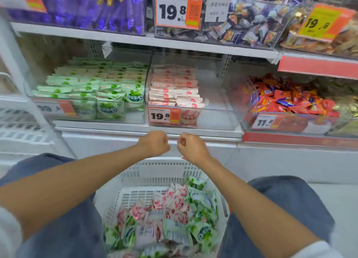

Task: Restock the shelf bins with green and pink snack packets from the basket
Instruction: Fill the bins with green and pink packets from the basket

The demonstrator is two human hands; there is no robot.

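Observation:
A white slotted basket (155, 172) sits between my knees, holding a loose heap of green packets (201, 232) and pink packets (174, 197). On the shelf above, a clear bin (87, 110) is stacked with green packets (93, 83). The clear bin to its right (219, 118) holds rows of pink packets (174, 87) on its left side. My left hand (155, 143) and my right hand (190, 146) hover side by side above the basket's far rim, just below the shelf edge. Both have curled fingers and hold nothing.
Right of the pink bin stands a bin of red and orange sweets (290, 103). The upper shelf carries purple-wrapped sweets (87, 6) and mixed candies (242, 21). An orange price tag (164, 116) fronts the pink bin. A white crate (17, 126) sits at left.

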